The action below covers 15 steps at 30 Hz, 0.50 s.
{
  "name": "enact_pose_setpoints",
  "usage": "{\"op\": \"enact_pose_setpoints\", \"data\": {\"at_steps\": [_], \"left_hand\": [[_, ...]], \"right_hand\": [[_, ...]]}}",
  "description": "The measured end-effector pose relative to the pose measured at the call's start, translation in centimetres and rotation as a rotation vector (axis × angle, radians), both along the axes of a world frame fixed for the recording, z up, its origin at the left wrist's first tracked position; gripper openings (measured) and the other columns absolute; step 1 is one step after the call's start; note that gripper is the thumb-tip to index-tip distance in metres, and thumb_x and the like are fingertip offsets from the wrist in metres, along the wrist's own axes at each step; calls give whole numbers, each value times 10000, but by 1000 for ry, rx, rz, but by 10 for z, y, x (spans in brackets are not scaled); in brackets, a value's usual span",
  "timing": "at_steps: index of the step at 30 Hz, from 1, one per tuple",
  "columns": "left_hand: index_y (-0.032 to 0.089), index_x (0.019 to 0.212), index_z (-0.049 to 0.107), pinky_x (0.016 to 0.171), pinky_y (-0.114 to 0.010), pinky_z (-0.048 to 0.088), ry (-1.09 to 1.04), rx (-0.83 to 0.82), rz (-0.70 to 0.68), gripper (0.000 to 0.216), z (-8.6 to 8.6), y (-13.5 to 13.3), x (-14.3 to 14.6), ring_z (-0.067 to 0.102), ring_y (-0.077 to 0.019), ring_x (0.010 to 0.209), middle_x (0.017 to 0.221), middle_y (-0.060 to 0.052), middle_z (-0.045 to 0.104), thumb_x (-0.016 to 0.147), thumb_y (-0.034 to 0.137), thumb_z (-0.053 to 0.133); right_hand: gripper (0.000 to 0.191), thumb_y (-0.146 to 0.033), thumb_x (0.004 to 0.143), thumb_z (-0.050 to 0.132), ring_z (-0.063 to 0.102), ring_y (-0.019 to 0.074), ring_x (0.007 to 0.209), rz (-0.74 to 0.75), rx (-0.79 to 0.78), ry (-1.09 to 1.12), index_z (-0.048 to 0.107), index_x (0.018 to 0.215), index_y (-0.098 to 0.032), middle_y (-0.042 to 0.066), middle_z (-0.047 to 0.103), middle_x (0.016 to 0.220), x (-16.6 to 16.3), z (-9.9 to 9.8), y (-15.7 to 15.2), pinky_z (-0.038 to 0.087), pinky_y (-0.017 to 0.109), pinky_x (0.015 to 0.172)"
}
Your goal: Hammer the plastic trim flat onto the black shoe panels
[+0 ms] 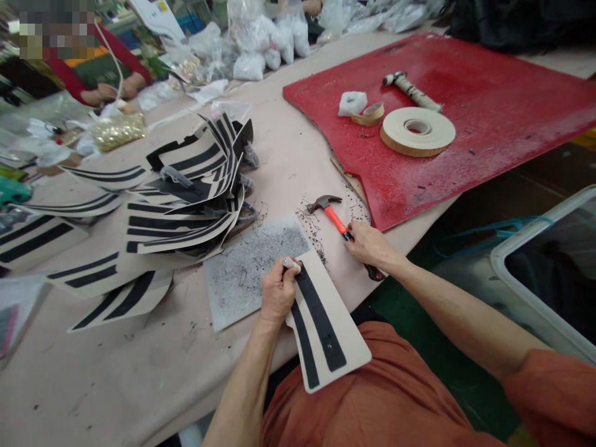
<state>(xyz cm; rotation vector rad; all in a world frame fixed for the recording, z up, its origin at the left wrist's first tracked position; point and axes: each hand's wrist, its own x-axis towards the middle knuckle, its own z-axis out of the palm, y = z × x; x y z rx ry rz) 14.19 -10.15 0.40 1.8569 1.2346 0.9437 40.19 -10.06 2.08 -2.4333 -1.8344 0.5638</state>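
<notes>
My left hand [278,292] is closed round a short round punch [292,264], its pale top end showing above the thumb. The punch stands at the upper end of a cream panel with two black strips [321,316], its tip hidden by my fingers. A small hole shows near the lower end of the wider strip. Beneath the panel's upper end lies a grey board [246,273] strewn with black bits and threads. To the right, my right hand [370,243] grips the red and black handle of a claw hammer [333,214], the head pointing left.
Striped cream panels [186,217] are heaped at left. A red sheet [493,93] carries a tape roll [416,131], a smaller tape ring [369,115] and a wrapped-handled hammer [414,92]. A plastic bin [535,261] stands at right. Another person's hands [116,90] show far left.
</notes>
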Motion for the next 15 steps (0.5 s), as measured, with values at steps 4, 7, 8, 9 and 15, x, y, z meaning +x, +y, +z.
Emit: {"op": "enact_pose_setpoints", "data": {"at_steps": [4, 7, 8, 9, 15], "left_hand": [[210, 921, 648, 803, -274, 496, -32, -58, 30, 122, 2, 1, 0, 663, -166, 817, 867, -7, 712, 921, 215, 525], [208, 933, 646, 799, -278, 500, -78, -97, 43, 126, 2, 1, 0, 667, -168, 818, 871, -10, 717, 926, 233, 523], [208, 944, 645, 806, -281, 505, -99, -110, 51, 126, 1, 1, -1, 672, -169, 826, 877, -11, 721, 928, 239, 524], [207, 959, 643, 817, -283, 510, -117, -121, 57, 127, 1, 1, -1, 678, -170, 838, 887, -13, 726, 930, 245, 525], [207, 976, 636, 828, -287, 527, -129, -117, 56, 126, -2, 1, -3, 693, -171, 860, 910, -16, 738, 936, 259, 529]], "right_hand": [[299, -271, 898, 523, 591, 279, 1020, 11, 225, 31, 554, 1161, -134, 168, 607, 1143, -21, 10, -5, 431, 354, 838], [406, -411, 889, 584, 598, 240, 1008, 85, 267, 235, 539, 1201, -155, 130, 608, 1163, -50, 13, -14, 433, 325, 856], [429, -436, 867, 616, 604, 232, 993, 111, 224, 304, 541, 1188, -162, 118, 616, 1145, -59, 12, -17, 434, 316, 843], [439, -444, 846, 644, 608, 228, 984, 128, 177, 352, 541, 1170, -166, 110, 625, 1121, -67, 10, -19, 431, 309, 828], [395, -358, 798, 692, 606, 179, 867, 44, 110, 487, 518, 1112, -191, 64, 654, 1036, -76, -4, -18, 402, 264, 717]]}}
